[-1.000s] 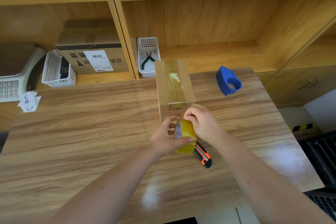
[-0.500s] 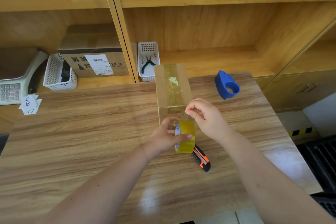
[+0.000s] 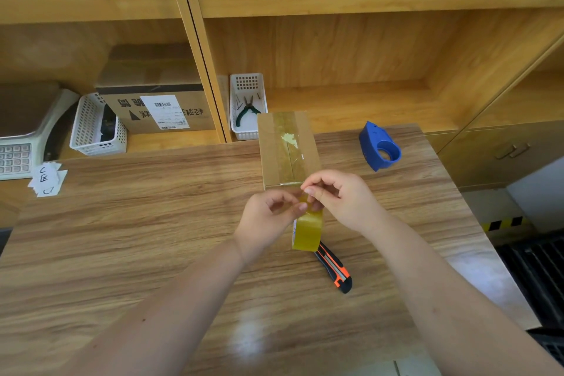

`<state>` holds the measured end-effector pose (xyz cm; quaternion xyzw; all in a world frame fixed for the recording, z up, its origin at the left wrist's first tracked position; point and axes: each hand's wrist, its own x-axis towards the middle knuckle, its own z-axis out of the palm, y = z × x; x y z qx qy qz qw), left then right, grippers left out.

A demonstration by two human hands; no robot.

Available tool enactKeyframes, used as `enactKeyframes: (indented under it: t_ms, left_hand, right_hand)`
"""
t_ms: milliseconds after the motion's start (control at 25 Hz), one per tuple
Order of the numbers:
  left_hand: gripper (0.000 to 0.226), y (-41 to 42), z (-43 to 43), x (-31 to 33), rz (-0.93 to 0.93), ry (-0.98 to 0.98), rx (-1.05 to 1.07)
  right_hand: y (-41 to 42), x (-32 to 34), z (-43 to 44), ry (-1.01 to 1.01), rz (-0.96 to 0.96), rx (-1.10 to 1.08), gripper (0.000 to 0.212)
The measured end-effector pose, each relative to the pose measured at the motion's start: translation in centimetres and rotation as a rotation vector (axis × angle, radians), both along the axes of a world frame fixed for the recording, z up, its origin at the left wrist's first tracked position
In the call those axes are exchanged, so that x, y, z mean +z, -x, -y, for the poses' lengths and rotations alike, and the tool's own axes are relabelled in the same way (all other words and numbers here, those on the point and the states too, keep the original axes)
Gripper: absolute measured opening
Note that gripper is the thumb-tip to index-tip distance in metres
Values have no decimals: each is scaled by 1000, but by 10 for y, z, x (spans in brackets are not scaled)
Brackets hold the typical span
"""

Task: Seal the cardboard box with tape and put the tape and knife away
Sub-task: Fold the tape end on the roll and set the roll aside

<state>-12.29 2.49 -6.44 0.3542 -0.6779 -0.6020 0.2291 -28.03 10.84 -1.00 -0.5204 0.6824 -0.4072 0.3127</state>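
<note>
A small cardboard box (image 3: pixel 285 146) stands on the wooden table (image 3: pixel 122 238), its top seam covered by old clear tape. Just in front of it, a yellowish tape roll (image 3: pixel 308 230) hangs upright above the table. My left hand (image 3: pixel 268 217) pinches the roll's top left edge. My right hand (image 3: pixel 341 195) pinches the tape at the roll's top, close to the box's near edge. A black and orange utility knife (image 3: pixel 334 267) lies on the table right behind the roll, partly hidden by it.
A blue tape dispenser (image 3: pixel 380 146) lies at the table's far right. Behind the box, a white basket (image 3: pixel 247 107) with pliers sits on the shelf. Further left are another white basket (image 3: pixel 94 128), a labelled carton (image 3: pixel 155 110), a scale (image 3: pixel 24 134) and paper slips (image 3: pixel 47 180).
My left hand has shifted from gripping the roll's side to pinching its top edge. My right hand's fingers have come down onto the roll's top. The view has tilted slightly.
</note>
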Motion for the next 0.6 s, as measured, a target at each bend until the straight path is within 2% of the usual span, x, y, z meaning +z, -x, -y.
enactKeyframes:
  t_ms: [160,280,440,520,600]
  left_hand:
    - [17,5,-1,8,-13,-46,11]
    - [25,10,-4,10,-24,-122,46]
    - [22,15,-5,13,-36,-195,137]
    - [26,17,-4,17,-29,-222,177]
    - [23,19,-3,19,-9,-218,231]
  right_hand:
    - [3,-6,1,43,49,-106,22]
    - [8,-16,0,43,119,-155,39]
    - [13,-30,-10,60,560,-288,12]
    - [12,-36,-16,75,722,-265,9]
    - [10,-39,-21,78,807,-164,18]
